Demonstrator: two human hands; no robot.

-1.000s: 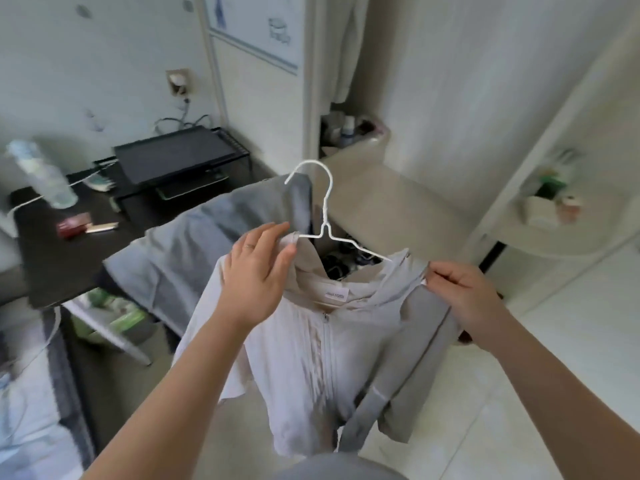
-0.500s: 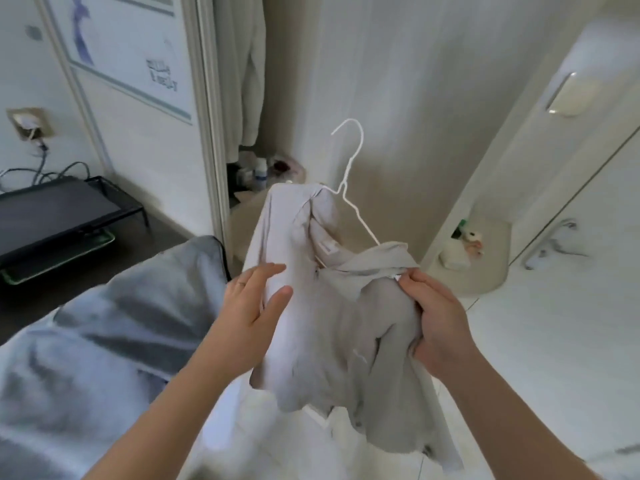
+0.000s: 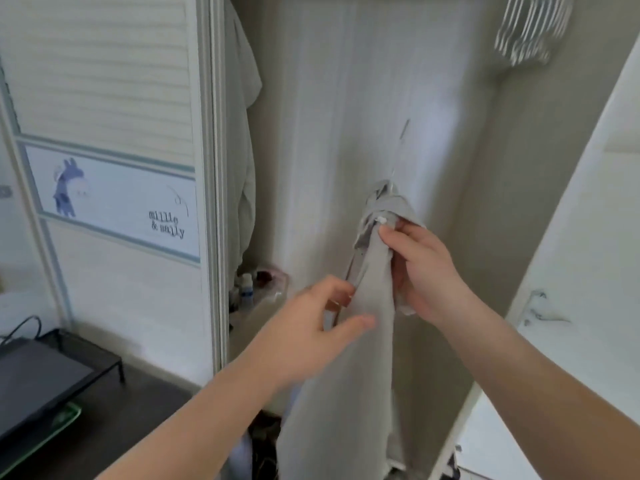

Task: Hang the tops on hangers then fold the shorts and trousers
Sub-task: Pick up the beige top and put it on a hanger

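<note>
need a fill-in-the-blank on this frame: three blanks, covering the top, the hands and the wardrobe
1. The right hand grips the bunched grey top just below its white wire ___.
2. The garment hanging at the top right of the wardrobe is ___.
3. The cartoon animal on the door panel is to the ___ of the grey top.

Missing words: hanger; striped; left.
</note>
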